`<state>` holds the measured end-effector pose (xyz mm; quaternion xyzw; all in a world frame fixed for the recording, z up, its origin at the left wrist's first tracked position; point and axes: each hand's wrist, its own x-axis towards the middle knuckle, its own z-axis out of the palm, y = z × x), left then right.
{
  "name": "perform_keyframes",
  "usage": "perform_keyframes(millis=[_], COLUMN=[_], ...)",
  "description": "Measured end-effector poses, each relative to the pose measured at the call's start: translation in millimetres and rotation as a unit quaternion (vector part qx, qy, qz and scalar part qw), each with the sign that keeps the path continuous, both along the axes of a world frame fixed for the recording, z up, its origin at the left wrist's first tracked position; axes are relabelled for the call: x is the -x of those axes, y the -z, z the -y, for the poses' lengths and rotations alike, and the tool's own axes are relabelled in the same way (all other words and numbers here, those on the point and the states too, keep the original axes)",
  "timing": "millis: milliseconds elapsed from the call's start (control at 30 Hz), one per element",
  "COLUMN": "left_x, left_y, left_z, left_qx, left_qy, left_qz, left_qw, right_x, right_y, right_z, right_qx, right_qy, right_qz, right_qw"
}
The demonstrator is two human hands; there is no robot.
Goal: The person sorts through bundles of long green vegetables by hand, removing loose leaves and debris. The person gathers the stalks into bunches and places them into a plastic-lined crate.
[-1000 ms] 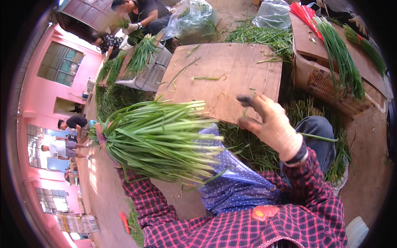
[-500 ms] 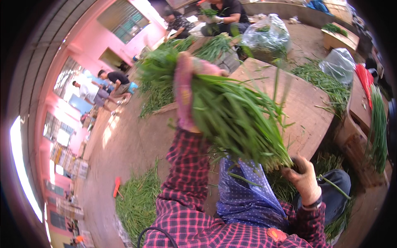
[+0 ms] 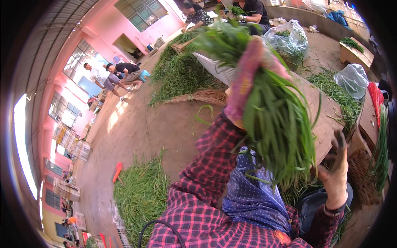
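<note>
A thick bunch of long green chives hangs from my raised left hand, in a pink glove, its fingers wrapped round the bunch. The leafy tops blur above the fist, and the longer part droops down to the right. Beside the low right end of the bunch is my right hand, open, thumb and fingers apart, with dark-stained fingertips. Beneath the bunch, a blue dotted apron covers my lap. A wooden board lies just beyond, partly hidden by the chives.
Loose greens lie in piles on the floor at left and ahead, near a bundle of brown straw. Red strips and a green bundle hang at right. Clear plastic bags and co-workers are farther off.
My left hand has moved right with the chives, which now hang more steeply. My right hand has risen slightly to the right, and its fingers have spread away from the stalk ends.
</note>
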<state>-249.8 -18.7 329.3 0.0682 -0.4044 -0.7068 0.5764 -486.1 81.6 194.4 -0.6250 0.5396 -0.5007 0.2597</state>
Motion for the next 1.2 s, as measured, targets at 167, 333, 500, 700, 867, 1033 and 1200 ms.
perform_keyframes(millis=[167, 333, 500, 700, 867, 1033, 1200], left_x=[14, -5, -18, 3, 46, 50, 11], left_y=[-8, -4, 8, 1, 9, 16, 21], left_z=[3, 2, 12, 11, 2, 27, 51], left_qx=[-0.014, -0.076, -0.008, -0.065, -0.059, -0.086, -0.161], left_qy=[-0.015, -0.036, -0.057, 0.007, 0.012, 0.117, 0.047], left_qz=[0.098, 0.044, 0.075, 0.063, 0.176, 0.140, 0.126], left_qw=[0.995, 0.995, 0.996, 0.996, 0.983, 0.979, 0.978], right_x=[-8, -7, 16, 58, 25, 21, -15], right_y=[13, 54, 119, 45, -22, 100, 49], right_z=[19, -10, -27, -26, 14, 29, 7], right_qx=[-0.108, -0.194, -0.087, 0.012, 0.105, -0.238, -0.326], right_qy=[-0.121, -0.089, -0.008, -0.034, -0.131, -0.269, -0.294], right_qz=[0.288, 0.299, -0.091, -0.152, 0.216, 0.373, 0.249], right_qw=[0.944, 0.930, 0.992, 0.988, 0.962, 0.856, 0.864])
